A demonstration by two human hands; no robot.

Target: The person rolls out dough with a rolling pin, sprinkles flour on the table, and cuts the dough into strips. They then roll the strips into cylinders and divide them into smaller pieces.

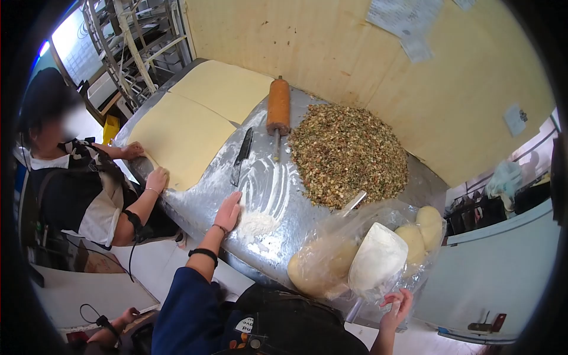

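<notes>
Two sheets of pale rolled dough [180, 139] lie flat at the left of the metal table [195, 201], smooth and matte, their edges cut fairly straight; a co-worker's hands [156, 178] rest at the near edge of the closer sheet; next comes a dark-bladed knife [242, 157] lying lengthwise on the floured steel; the person's left hand [228, 212] lies open and flat, palm down, beside a small heap of white flour [258, 223], with pale smears fanning across the metal above it; judged from this, spreading is best done with a light, level palm in wide sweeps so the dusting stays thin and even rather than clumped; a wooden rolling pin [278, 106], brown and cylindrical, lies beyond, just left of a broad mound of chopped, crumbly filling [346, 155], speckled green and tan; a metal handle [354, 202] pokes out at its near edge; further right a crinkled clear plastic bag [319, 260] covers rounded lumps of dough [423, 232] and a white bowl [377, 258]; the right hand [397, 307], fingers loosely curled and open, touches the bag's lower edge, though whether it pinches the plastic I cannot tell.
</notes>
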